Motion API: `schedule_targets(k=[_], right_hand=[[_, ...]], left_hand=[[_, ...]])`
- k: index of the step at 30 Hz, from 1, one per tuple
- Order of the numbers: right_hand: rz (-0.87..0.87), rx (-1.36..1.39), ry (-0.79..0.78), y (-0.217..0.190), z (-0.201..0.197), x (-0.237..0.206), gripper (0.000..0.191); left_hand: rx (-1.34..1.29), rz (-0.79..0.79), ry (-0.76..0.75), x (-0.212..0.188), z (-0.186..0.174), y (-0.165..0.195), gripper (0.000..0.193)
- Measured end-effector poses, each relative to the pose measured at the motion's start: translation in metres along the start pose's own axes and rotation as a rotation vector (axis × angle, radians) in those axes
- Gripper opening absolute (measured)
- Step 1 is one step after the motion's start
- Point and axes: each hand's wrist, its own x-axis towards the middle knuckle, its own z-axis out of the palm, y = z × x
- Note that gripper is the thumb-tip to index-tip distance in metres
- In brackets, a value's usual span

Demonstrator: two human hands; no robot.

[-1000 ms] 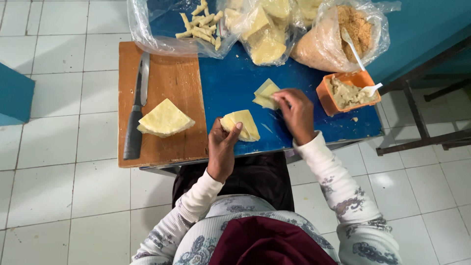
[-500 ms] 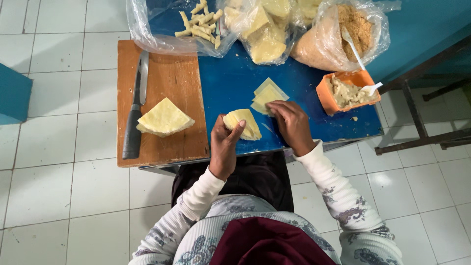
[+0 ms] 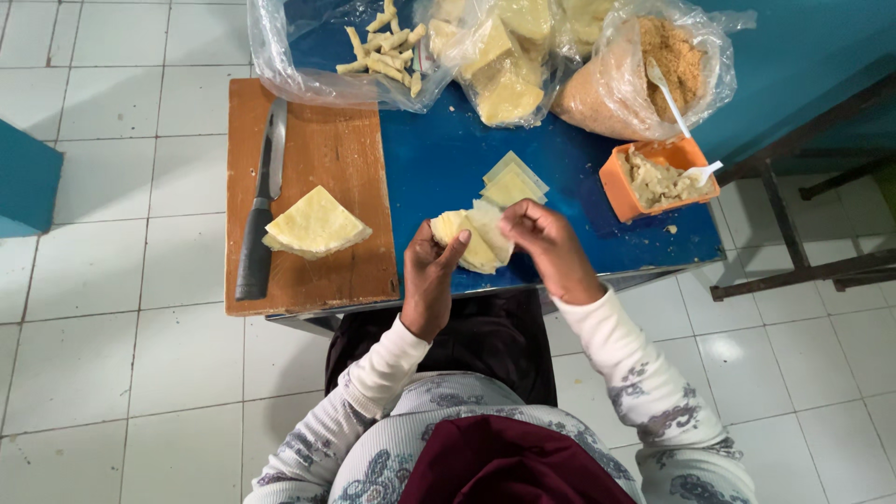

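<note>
**Entry: small stack of pale yellow wrapper sheets, held over the blue table's near edge**

Item 1. Wrapper stack [image 3: 469, 241]: thin pale yellow sheets, fanned. I see it resting in my left hand [image 3: 431, 278], palm up beneath it, fingers curled loosely round the near side so the sheets stay flat. My right hand [image 3: 544, 245] pinches the top sheet at its right corner, thumb and forefinger closed on it, the other fingers bent; I judge this grip suits peeling one sheet from the rest.

Item 2. Loose sheets [image 3: 511, 182]: two or three squares lying flat on the blue table [image 3: 439, 159], just beyond the hands, apart from the held stack.

Item 3. Orange tub [image 3: 658, 177]: holds a pale mash with a white spoon [image 3: 702, 172] resting in it, placed to the right, within reach of the right hand.

Item 4. Cutting board [image 3: 322, 159]: wooden, on the left part of the table. On it lie a thicker wedge of sheets [image 3: 315, 224] and a dark-handled knife [image 3: 261, 219], blade pointing away.

Item 5. Clear bags along the far edge: one with finished rolled sticks [image 3: 383, 51], one with more yellow sheets [image 3: 504, 65], one with brown crumbs [image 3: 644, 70] and a spoon standing in it.

Item 6. White tiled floor [image 3: 93, 280] beneath.
</note>
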Motion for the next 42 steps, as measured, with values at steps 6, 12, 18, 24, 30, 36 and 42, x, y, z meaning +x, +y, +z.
schedule_targets(k=[6,12,18,24,30,36,42], right_hand=[[0.098,0.365,0.195,-0.004,-0.044,0.027,0.011],[-0.564,-0.75,0.337,-0.01,-0.035,0.03,0.007],[-0.733,-1.022,0.252,-0.006,-0.002,0.004,0.015],[-0.748,-1.034,0.218,-0.005,0.004,-0.004,0.015],[-0.695,-0.957,0.145,-0.024,0.009,-0.01,0.021],[-0.617,-0.739,0.106,-0.039,0.046,-0.024,0.033],[-0.534,-0.676,0.156,-0.031,0.046,-0.021,0.011]], left_hand=[[-0.046,-0.025,0.022,-0.003,-0.004,-0.001,0.03],[-0.035,-0.053,0.028,-0.006,-0.003,0.008,0.032],[-0.31,-0.065,-0.023,-0.008,-0.002,0.013,0.031],[-0.438,-0.061,-0.017,-0.008,-0.006,0.006,0.028],[-0.504,-0.079,-0.021,-0.005,-0.005,-0.004,0.034],[-0.454,-0.055,-0.103,-0.007,0.004,-0.013,0.02],[-0.351,-0.057,-0.068,-0.01,0.005,-0.006,0.018]])
